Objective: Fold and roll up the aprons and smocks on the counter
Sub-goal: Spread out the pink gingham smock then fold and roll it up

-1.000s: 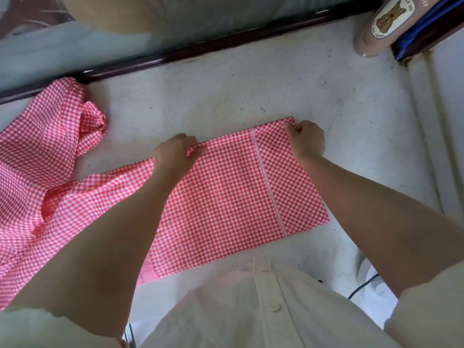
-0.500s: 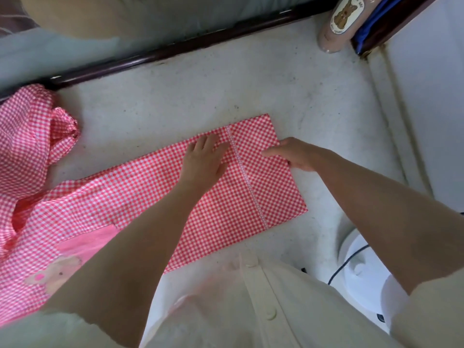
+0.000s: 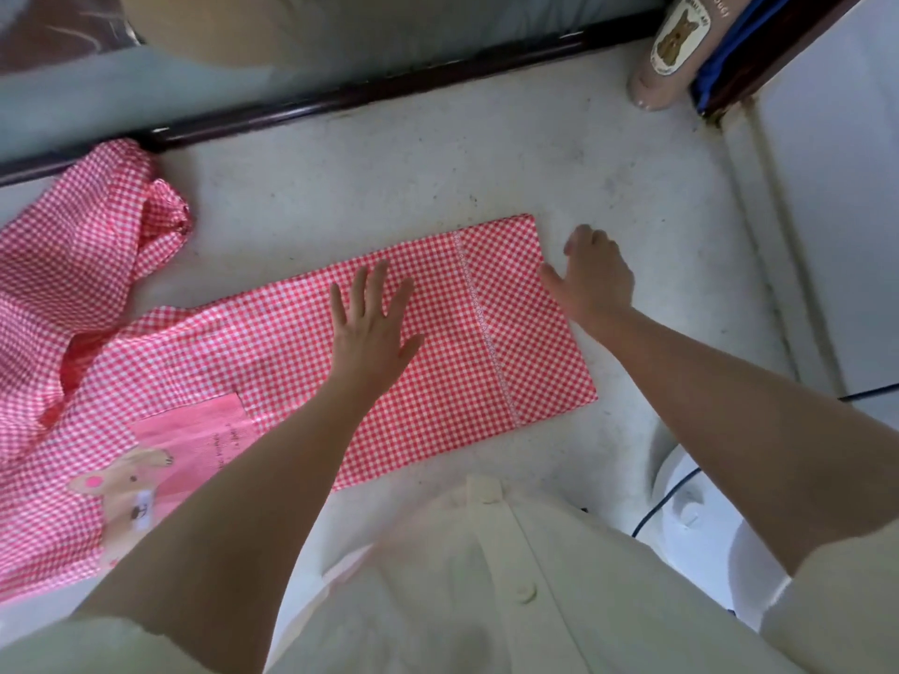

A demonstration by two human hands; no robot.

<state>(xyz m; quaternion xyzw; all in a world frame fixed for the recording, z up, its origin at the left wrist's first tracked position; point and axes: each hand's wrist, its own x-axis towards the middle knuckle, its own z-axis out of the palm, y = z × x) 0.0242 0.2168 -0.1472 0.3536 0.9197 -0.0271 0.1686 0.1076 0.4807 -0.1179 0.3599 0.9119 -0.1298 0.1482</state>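
Lying on counter: your red-and-white gingham fabric smock is flat on the pale speckled stone counter, with the folded end to the right and a bunched part at far left.
Left hand: your left hand rests flat on the folded cloth, fingers straight and spread wide, holding nothing.
Right hand: your right hand sits at the fold's right edge, fingers loosely bent, gripping nothing.
Pocket: a pink patch pocket with a bear picture is at near left.
Far right: a tan bottle with a dog label.

A pale speckled counter carries a red gingham smock and a beige bottle.
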